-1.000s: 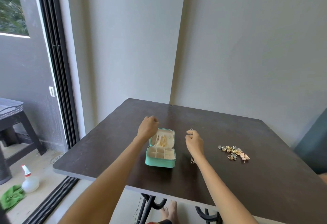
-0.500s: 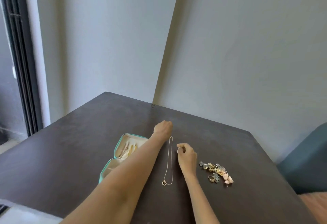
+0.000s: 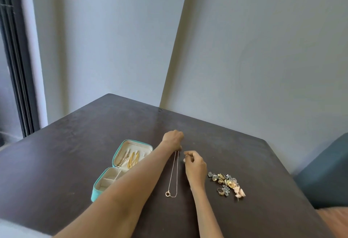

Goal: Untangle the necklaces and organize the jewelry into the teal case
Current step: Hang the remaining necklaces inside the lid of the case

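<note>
One forearm (image 3: 122, 190) hiding teal case (image 3: 98, 192) corner

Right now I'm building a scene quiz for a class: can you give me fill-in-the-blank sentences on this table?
1. The teal case lies ____, lid back.
2. The thin necklace lies stretched between the ____ forearms.
3. The heap of loose jewelry sits beside the ____ hand.
4. The left hand holds the necklace's ____ end.

Missing: open; two; right; far

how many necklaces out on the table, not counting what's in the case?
1. A thin chain necklace with a ring pendant lies stretched on the table between the two forearms, its top end at the left hand. The jewelry pile could hide another.
</note>
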A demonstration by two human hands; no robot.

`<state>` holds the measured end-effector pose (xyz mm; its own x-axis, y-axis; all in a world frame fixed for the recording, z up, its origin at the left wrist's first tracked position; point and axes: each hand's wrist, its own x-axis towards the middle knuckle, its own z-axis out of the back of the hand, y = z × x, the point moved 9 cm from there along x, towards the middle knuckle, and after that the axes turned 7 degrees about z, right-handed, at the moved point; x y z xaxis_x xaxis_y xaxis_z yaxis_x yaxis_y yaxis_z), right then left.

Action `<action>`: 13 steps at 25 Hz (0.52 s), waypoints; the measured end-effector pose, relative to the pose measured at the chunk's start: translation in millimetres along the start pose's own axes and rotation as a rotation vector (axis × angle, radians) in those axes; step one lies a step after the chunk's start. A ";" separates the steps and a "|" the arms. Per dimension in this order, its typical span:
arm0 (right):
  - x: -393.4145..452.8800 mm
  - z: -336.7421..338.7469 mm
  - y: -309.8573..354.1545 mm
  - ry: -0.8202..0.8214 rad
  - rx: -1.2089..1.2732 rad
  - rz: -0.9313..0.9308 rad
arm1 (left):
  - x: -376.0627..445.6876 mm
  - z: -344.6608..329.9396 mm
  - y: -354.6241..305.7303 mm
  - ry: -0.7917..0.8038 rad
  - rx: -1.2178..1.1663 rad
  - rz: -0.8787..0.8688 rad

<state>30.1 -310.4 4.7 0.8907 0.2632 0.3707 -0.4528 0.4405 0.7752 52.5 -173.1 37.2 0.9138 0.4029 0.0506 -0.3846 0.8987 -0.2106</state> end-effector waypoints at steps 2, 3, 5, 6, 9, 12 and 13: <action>-1.1 4.4 0.0 -0.040 0.092 -0.003 | -1.7 2.0 -4.0 0.027 -0.083 -0.050; -0.9 8.3 -0.5 -0.070 0.168 -0.003 | -2.4 4.7 -6.2 0.064 -0.180 -0.088; -0.2 11.6 2.2 -0.075 0.323 -0.014 | -6.7 10.2 -11.3 0.183 -0.404 -0.174; -0.1 8.6 2.6 -0.034 0.377 -0.026 | -12.2 11.8 -14.9 0.253 -0.504 -0.212; -11.1 3.4 8.0 0.083 0.489 -0.067 | -39.3 28.1 -23.5 0.321 -0.604 -0.301; -31.2 10.2 13.9 0.097 0.616 -0.088 | -65.0 45.3 -19.5 0.307 -0.688 -0.325; -38.4 15.2 14.5 0.088 0.642 -0.090 | -74.1 51.6 -17.6 0.300 -0.730 -0.333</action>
<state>-10.0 -327.2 9.5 0.9049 0.3309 0.2676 -0.2376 -0.1287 0.9628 -15.1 -209.8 87.5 0.9997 -0.0178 -0.0170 -0.0034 0.5845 -0.8114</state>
